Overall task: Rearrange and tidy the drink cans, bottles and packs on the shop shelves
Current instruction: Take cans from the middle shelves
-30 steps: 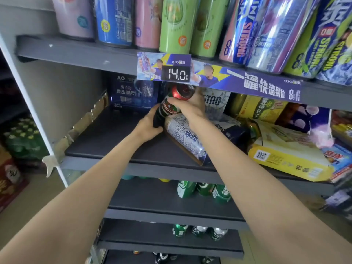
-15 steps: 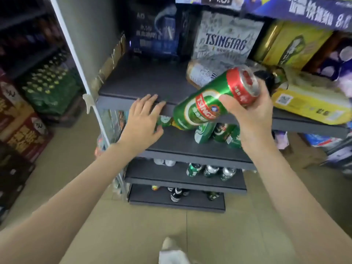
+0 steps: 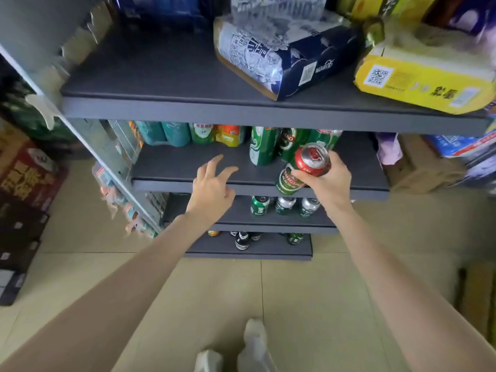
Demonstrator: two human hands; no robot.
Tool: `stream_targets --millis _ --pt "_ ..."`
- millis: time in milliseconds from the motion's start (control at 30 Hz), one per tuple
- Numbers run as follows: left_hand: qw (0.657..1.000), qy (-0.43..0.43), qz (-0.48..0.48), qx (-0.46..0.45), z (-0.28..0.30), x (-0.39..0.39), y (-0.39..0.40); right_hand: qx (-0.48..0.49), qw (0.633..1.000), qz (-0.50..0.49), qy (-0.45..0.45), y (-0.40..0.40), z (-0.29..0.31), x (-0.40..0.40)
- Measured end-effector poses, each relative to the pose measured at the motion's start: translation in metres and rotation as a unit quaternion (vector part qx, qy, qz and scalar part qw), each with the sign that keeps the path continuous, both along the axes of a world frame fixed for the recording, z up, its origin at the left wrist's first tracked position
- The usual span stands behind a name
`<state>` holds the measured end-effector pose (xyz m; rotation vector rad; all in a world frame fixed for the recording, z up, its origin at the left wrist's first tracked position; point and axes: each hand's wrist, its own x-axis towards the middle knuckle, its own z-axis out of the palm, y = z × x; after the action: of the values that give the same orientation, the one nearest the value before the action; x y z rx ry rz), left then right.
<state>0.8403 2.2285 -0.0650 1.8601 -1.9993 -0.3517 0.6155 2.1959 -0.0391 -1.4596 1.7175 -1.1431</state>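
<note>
My right hand (image 3: 326,181) grips a green Tsingtao can (image 3: 302,169) with a red top, tilted, at the front edge of the second shelf (image 3: 188,167). Just behind it stand three green cans (image 3: 264,146) in a row. My left hand (image 3: 212,183) hovers over the same shelf's front edge with fingers spread, holding nothing. On the upper shelf (image 3: 161,76) a white-and-blue can pack (image 3: 279,57) lies on its side beside a yellow pack (image 3: 421,76).
Teal, green and orange cans (image 3: 188,134) stand at the back left of the second shelf. Lower shelves hold more cans (image 3: 284,205) and dark bottles (image 3: 243,240). Stacked cartons (image 3: 24,183) sit on the floor at left, a brown box (image 3: 421,167) at right. My shoes (image 3: 255,342) are on the tiles.
My right hand carried the green can from the upper shelf down to the second shelf. My left hand left the upper shelf edge and dropped to the second shelf. The view tilted downward.
</note>
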Motion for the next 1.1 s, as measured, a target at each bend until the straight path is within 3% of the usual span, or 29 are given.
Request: stream_targets --millis 433,867,967,1100 --pt "0.999 0.000 0.053 0.002 -0.018 0.003 -0.012 -0.057 0.994 0.023 0.089 -0.072 -0.020 0.019" --pt "0.997 -0.016 0.064 0.026 -0.020 -0.004 -0.003 0.055 0.995 -0.025 0.081 -0.065 -0.034 0.034" --pt "0.999 0.015 0.029 -0.032 -0.010 -0.008 0.003 0.067 0.996 0.006 0.060 -0.052 -0.031 0.028" --pt "0.983 0.055 -0.001 -0.173 0.024 -0.010 0.013 -0.012 0.997 0.065 0.049 -0.004 -0.006 0.006"
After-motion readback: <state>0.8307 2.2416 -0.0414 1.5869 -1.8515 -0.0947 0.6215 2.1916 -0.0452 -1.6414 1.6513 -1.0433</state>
